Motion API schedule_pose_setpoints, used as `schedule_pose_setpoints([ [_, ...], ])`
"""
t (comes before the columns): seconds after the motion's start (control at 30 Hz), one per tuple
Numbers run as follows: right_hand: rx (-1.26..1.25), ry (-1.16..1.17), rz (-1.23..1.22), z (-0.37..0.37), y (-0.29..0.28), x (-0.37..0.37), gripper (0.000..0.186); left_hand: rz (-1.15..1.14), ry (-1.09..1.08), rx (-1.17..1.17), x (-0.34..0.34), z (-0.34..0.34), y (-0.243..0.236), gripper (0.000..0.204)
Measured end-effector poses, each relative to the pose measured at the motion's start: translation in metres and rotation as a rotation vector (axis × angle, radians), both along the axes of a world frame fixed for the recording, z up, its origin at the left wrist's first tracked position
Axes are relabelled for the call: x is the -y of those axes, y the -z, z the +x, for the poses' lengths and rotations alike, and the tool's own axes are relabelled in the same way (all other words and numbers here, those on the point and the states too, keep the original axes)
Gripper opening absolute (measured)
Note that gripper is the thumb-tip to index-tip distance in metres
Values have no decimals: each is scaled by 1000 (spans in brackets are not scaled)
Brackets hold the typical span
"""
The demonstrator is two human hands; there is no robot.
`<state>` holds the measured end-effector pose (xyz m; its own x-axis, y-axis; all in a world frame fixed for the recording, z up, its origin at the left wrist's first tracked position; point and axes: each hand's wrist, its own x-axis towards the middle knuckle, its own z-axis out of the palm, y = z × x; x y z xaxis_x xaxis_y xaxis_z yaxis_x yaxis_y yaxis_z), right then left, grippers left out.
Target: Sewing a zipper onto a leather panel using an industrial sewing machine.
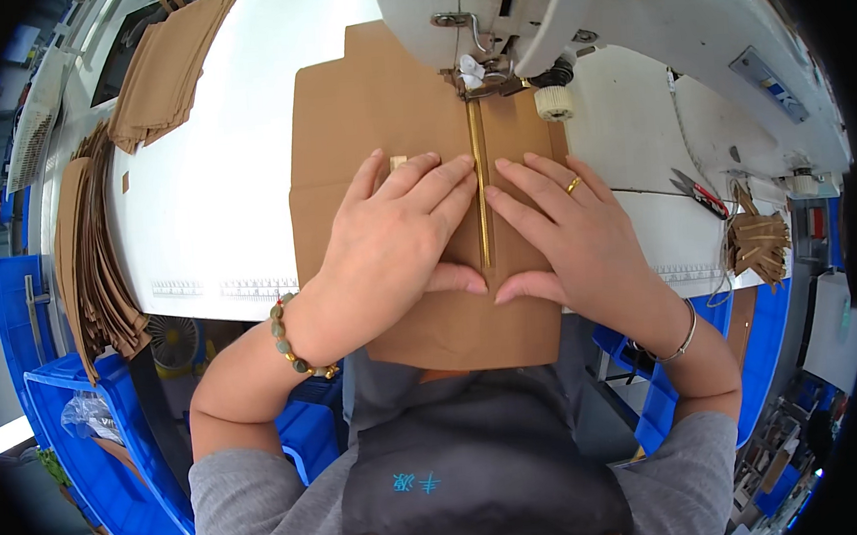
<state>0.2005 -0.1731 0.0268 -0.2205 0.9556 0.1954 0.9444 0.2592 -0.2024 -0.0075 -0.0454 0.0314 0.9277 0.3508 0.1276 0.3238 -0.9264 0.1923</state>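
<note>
A tan-brown panel of fabric or leather (pixel 379 94) lies on the sewing table, its near end hanging over the front edge toward my apron. A gold-toothed zipper (pixel 485 230) runs along it, its far end under the presser foot (pixel 472 92) of a white sewing machine (pixel 619 20). My left hand (pixel 396 225) rests flat on the panel left of the zipper, fingertips almost at the teeth. On the other side, my right hand (pixel 578 224) lies with fingers spread, pressing the panel. Both thumbs point inward near the zipper's near end. Neither hand grips anything I can see.
At the left edge, stacks of brown pieces (pixel 171 67) and a drooping bundle of strips (pixel 94 249) lie on the table. Red-handled scissors (pixel 701 195) and a pile of brown scraps (pixel 761 242) sit at the right. Blue bins (pixel 106 454) stand below.
</note>
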Motion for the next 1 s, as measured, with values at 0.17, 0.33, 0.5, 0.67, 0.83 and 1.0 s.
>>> schedule_pose_setpoints([
  [0.17, 62, 5, 29, 6, 7, -12, 89, 22, 2, 35, -15, 7, 3, 90],
  [0.33, 57, 16, 77, 14, 11, -26, 86, 66, 3, 44, -29, 17, 4, 89],
  [0.5, 49, 34, 109, 19, 13, -40, 82, 42, -16, 68, -44, 25, 3, 85],
  [0.67, 78, 56, 119, 21, 18, -47, 81, 79, 8, 84, -52, 29, 4, 84],
  [0.83, 54, 55, 149, 23, 21, -46, 76, 57, 7, 74, -52, 27, 9, 84],
  [1.0, -71, -19, 174, 21, 21, -39, 58, -108, -66, 191, -37, 17, 17, 68],
])
